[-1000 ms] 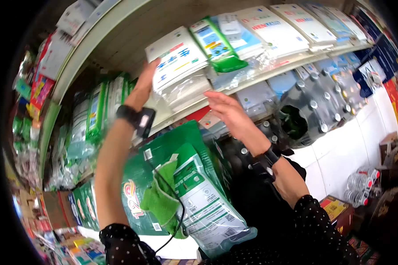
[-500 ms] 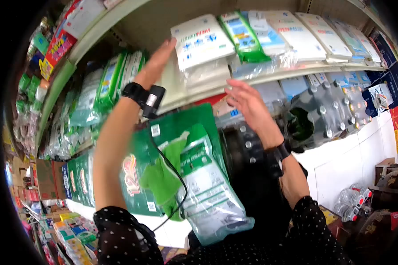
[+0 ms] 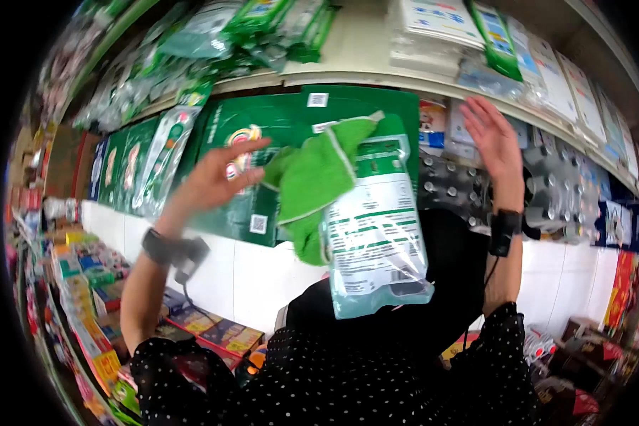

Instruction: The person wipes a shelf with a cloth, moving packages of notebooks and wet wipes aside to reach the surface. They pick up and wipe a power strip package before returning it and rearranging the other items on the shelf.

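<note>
My left hand (image 3: pixel 220 177), a little smeared by motion, stretches its fingers toward a green cloth (image 3: pixel 316 177) and holds nothing. Behind that hand stand dark green cartons (image 3: pixel 241 117). The cloth lies against a green-and-white plastic packet (image 3: pixel 376 241), which rests in front of my body near my lap. Over on the right, my right hand (image 3: pixel 495 138) is raised with spread fingers and grips nothing. It is just below the shelf edge, beside shrink-wrapped bottles (image 3: pixel 451 188). Each wrist wears a black strapped device.
Above, a shelf (image 3: pixel 355 53) carries green packs (image 3: pixel 263 18) at left and stacked white packs (image 3: pixel 440 25) at right. More wrapped bottles (image 3: pixel 557 192) stand at right. Boxed goods (image 3: pixel 216 334) lie on the white tiled floor (image 3: pixel 227 270) at lower left.
My left hand has come down from the white packs on the shelf to beside the green cloth. My right hand stays raised and open. The view has tilted down and turned left.
</note>
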Available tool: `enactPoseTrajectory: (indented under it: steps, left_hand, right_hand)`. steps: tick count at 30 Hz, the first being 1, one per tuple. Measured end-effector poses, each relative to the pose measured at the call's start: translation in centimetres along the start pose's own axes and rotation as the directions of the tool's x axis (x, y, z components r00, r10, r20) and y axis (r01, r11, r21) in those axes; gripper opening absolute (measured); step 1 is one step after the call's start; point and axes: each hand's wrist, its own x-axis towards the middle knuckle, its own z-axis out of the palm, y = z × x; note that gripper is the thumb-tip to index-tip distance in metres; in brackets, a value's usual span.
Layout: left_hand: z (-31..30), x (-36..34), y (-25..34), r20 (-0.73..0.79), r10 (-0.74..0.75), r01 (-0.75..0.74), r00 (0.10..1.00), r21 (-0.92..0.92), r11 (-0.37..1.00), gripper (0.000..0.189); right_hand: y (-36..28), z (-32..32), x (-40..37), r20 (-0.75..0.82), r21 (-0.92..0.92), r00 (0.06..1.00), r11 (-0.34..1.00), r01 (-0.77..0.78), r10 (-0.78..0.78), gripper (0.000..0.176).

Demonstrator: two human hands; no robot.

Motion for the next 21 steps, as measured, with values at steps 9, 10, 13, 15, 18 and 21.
enactPoseTrajectory:
  steps: [9,10,13,15,18,21]
  left_hand:
    - [6.1,-3.4,1.6,-0.257,0.183,-0.166,0.949,0.086,0.982,0.085]
    - [6.4,-2.4,2.1,-0.248,0.210,-0.187,0.946,0.115,0.976,0.085]
    - [8.3,0.4,2.5,-0.227,0.293,-0.262,0.929,0.157,0.952,0.077]
    - [8.6,1.9,1.4,-0.229,0.310,-0.258,0.923,0.230,0.938,0.069]
    - [8.6,3.6,0.0,-0.326,0.303,-0.316,0.896,0.014,0.949,0.056]
    - [7.4,3.1,-0.7,-0.514,0.147,-0.273,0.845,-0.179,0.945,0.051]
  right_hand:
    - [2.9,0.9,-6.3,-0.005,-0.045,1.000,0.999,-0.016,0.016,0.040]
    - [4.1,0.8,-7.3,-0.006,-0.043,0.998,0.997,-0.061,0.061,0.040]
    - [6.1,2.1,-10.5,-0.034,-0.067,0.989,0.987,-0.148,0.146,0.039]
    - [5.9,4.1,-12.3,-0.071,-0.177,0.991,0.976,-0.124,0.113,0.035]
    - [4.3,6.4,-14.3,-0.023,-0.234,0.989,0.961,-0.150,0.149,0.031]
    - [4.2,8.1,-15.9,0.001,-0.336,0.990,0.932,-0.133,0.142,0.033]
